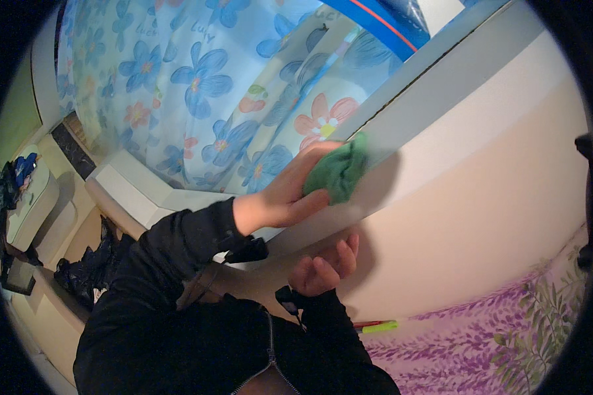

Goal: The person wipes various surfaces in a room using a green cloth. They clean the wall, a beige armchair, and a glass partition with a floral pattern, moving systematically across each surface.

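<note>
My left hand [289, 190] presses a crumpled green cloth [340, 173] against a smooth white frame-like band [440, 81], just below a thin dark seam. The thumb lies along the cloth's lower side and the other fingers are partly behind it. My right hand [326, 266] hovers lower down, in front of the peach-toned panel [464, 197]. Its fingers are half curled and nothing shows in them. Both arms wear black sleeves, and a small black device [247, 250] sits at the left wrist. Another black device [287, 299] is at the right wrist.
A curtain with blue and pink flowers [197, 81] hangs beyond the band. Black plastic bags [91, 269] lie at left, near a pale rounded fixture [32, 207]. A lime-green handle [380, 327] rests by the purple leaf-patterned surface [440, 350]. A blue printed object [385, 19] stands at top.
</note>
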`<state>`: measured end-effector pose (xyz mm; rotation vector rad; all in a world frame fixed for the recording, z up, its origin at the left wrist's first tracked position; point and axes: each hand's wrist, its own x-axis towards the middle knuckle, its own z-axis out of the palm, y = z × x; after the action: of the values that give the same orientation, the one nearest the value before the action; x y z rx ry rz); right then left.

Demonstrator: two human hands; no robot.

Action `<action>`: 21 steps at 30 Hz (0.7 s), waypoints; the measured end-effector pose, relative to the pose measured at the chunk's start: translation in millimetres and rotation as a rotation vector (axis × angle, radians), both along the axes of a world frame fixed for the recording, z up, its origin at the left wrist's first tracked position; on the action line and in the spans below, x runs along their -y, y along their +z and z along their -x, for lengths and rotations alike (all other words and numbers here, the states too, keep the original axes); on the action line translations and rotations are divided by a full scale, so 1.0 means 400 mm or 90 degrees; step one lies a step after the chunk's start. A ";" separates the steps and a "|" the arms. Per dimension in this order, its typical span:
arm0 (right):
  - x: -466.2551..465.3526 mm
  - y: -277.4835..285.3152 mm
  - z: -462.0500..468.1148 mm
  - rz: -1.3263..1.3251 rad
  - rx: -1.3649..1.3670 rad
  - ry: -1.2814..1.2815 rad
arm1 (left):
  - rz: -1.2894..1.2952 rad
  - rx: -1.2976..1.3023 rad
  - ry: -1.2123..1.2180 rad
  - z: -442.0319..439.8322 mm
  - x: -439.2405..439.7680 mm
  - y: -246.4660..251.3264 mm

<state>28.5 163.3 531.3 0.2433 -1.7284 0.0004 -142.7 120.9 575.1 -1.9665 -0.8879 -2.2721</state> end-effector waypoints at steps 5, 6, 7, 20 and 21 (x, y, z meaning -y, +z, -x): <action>-0.021 0.003 0.000 -0.027 -0.042 -0.029 | 0.169 0.128 -0.102 -0.035 0.051 -0.144; -0.024 0.000 0.009 -0.043 -0.071 -0.031 | 0.180 0.112 -0.080 -0.045 0.069 -0.167; -0.027 -0.005 0.021 -0.056 -0.089 -0.031 | 0.158 0.073 -0.002 -0.057 0.096 -0.182; -0.043 -0.010 0.063 -0.083 -0.207 -0.005 | 0.058 -0.011 0.029 -0.011 0.047 0.188; -0.043 -0.009 0.064 -0.087 -0.212 -0.003 | 0.047 -0.010 0.048 -0.014 0.046 0.170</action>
<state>2.7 180.3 527.7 0.3212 -1.3988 -0.1547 -137.2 102.3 643.2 -1.9402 -1.0407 -2.2115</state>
